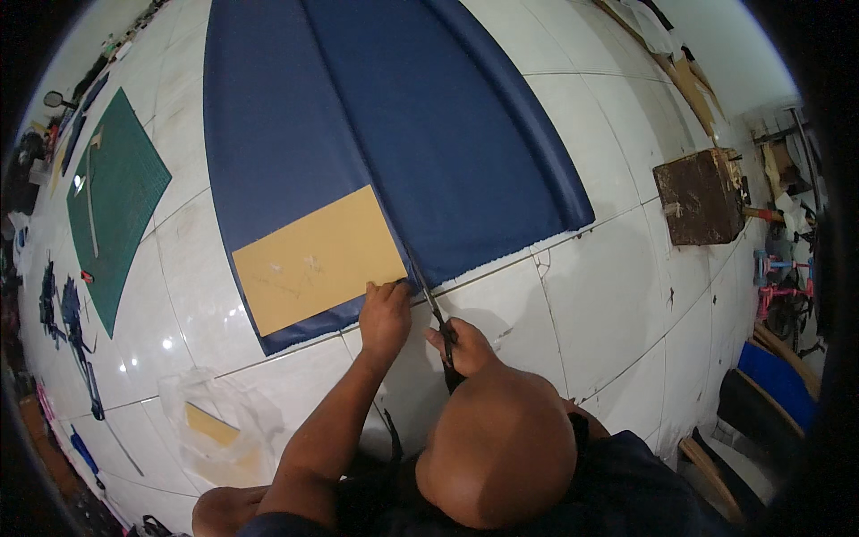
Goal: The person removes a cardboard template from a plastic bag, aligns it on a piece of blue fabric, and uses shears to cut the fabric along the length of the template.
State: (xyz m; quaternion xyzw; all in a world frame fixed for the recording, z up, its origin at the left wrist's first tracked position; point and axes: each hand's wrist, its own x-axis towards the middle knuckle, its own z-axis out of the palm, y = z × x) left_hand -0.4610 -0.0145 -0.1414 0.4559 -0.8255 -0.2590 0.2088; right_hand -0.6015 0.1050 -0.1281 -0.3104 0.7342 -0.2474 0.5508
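A wide dark blue sheet, smooth like leatherette, lies on the floor with its ragged near edge toward me. On its near left part rests a yellow rectangular board, set at a slant. My left hand is closed at the board's near right corner, its fingertips gripping the edge of the blue sheet there. Beside it, my right hand is closed around the handles of black-handled scissors. Their blades lie at the blue sheet's near edge, along the board's right side; the tips are hard to make out.
A green cutting mat with a ruler on it lies at the left. Near my left forearm is a clear plastic bag with yellow pieces. A worn brown box stands at the right, with blue and black pieces below it.
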